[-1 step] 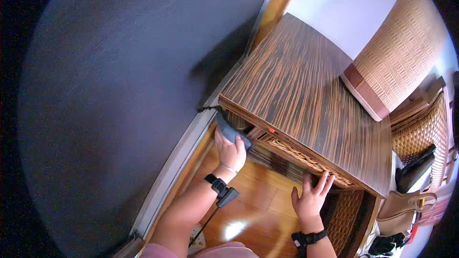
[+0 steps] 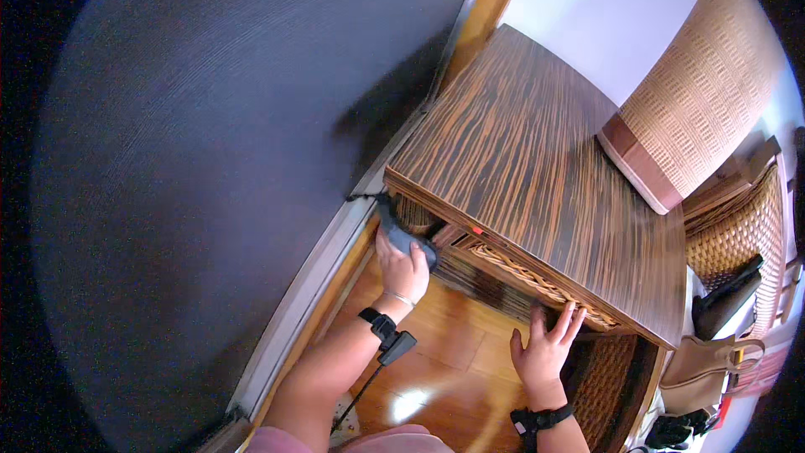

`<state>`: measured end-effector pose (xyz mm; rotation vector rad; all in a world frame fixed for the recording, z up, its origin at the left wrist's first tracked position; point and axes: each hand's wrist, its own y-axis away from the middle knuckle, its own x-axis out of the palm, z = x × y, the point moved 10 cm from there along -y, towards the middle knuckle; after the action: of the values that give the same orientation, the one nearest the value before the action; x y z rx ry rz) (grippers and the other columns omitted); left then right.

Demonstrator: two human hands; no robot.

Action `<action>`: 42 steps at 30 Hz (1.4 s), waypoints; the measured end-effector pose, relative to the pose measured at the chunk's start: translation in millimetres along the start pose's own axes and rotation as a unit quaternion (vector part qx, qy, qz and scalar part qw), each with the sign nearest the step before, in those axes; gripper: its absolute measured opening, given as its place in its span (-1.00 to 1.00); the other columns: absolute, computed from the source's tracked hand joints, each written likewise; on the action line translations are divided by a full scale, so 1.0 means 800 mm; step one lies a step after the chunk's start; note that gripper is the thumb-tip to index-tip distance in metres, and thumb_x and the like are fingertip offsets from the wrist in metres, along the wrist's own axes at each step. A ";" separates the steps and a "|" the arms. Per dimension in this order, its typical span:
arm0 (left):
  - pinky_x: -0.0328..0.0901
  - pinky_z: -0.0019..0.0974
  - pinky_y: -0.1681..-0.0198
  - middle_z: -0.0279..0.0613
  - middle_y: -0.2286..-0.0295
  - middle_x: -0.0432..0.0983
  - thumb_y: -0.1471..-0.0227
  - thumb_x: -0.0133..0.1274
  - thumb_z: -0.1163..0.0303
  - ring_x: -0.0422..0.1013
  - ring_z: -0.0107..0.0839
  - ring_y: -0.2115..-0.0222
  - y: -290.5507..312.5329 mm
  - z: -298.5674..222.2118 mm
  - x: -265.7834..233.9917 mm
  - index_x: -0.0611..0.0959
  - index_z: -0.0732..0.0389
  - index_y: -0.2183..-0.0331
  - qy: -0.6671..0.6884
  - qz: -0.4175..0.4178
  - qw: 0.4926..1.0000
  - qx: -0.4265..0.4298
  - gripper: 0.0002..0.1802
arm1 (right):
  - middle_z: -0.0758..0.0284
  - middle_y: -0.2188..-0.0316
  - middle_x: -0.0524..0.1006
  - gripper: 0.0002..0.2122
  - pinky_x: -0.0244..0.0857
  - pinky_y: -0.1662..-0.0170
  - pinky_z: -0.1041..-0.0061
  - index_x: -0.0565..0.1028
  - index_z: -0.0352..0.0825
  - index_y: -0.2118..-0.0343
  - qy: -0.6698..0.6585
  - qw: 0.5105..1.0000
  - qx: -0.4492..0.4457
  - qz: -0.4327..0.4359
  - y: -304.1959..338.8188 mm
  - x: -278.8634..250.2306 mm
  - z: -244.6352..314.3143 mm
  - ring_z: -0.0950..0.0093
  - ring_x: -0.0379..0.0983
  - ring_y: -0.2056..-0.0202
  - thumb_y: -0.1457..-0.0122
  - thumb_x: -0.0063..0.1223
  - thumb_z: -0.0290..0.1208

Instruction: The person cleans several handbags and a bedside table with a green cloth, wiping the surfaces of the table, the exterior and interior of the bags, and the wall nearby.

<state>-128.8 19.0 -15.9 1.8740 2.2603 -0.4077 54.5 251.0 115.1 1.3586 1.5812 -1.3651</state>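
One dark grey thing (image 2: 399, 239) sits in our left hand (image 2: 402, 273), pinched between the thumb on its near side and the fingers along its left. It reaches from our fingertips up to the cabinet's near left corner, beside the door frame (image 2: 319, 239). Long, curved and soft-looking, it has a blue-grey face and darker edges (its exact kind we cannot tell), and a thin black strand runs from its upper end toward the frame.

Our right hand (image 2: 543, 358) is spread, thumb apart, its fingertips at the woven trim (image 2: 524, 274) below the cabinet top (image 2: 537, 159). Between our hands, a small red mark (image 2: 478, 230) shows on the front edge, too small for us to make out.

Black bands circle both our wrists. Farther out, a beige woven container (image 2: 692, 92) stands on the striped top, and a tan bag (image 2: 696, 365) lies beyond the cabinet's right side.
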 end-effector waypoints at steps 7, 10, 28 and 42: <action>-0.17 -0.09 -0.36 0.44 -0.26 -0.15 -0.24 -0.23 0.21 -0.11 0.19 -0.28 0.028 0.096 0.041 -0.05 0.63 -0.23 -0.020 0.100 0.981 -0.167 -0.21 | -0.25 -0.26 -0.08 -0.50 -0.02 -0.27 -0.20 0.50 -0.25 -0.02 0.008 1.000 -0.006 -0.004 0.003 0.001 -0.003 -0.42 -0.23 -0.26 0.03 0.24 -0.21; -0.15 -0.11 -0.36 0.46 -0.26 -0.16 -0.27 -0.24 0.17 -0.13 0.18 -0.29 0.034 0.109 0.039 -0.06 0.64 -0.23 0.015 0.186 0.950 -0.249 -0.20 | -0.25 -0.26 -0.08 -0.50 -0.04 -0.28 -0.20 0.50 -0.25 -0.02 0.006 1.000 -0.006 -0.002 0.003 0.001 -0.003 -0.42 -0.24 -0.26 0.03 0.24 -0.20; -0.36 0.41 -0.27 0.50 -0.27 -0.32 -0.25 -0.25 -0.02 -0.40 0.51 -0.27 0.046 -0.145 0.007 0.19 0.38 -0.24 -0.052 0.023 0.961 0.271 -0.24 | -0.18 -0.30 -0.03 -0.55 0.07 -0.26 -0.05 0.55 -0.22 0.05 0.000 1.000 -0.015 0.023 0.005 -0.013 -0.005 -0.32 -0.16 -0.28 0.05 0.27 -0.19; 0.17 0.12 -0.02 -0.23 0.11 0.57 -0.03 0.11 0.08 0.45 -0.16 0.11 0.145 -0.211 0.090 0.62 -0.02 0.03 -0.111 0.203 0.856 0.463 -0.55 | -0.02 -0.35 0.00 -0.47 0.12 -0.24 0.03 0.47 -0.17 -0.07 -0.043 0.996 -0.047 0.060 0.004 -0.033 -0.013 -0.13 -0.07 -0.32 0.02 0.26 -0.21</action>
<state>-22.3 159.7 110.6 2.4206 1.5126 -1.7523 66.2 253.1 141.5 1.2994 1.4633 -1.2450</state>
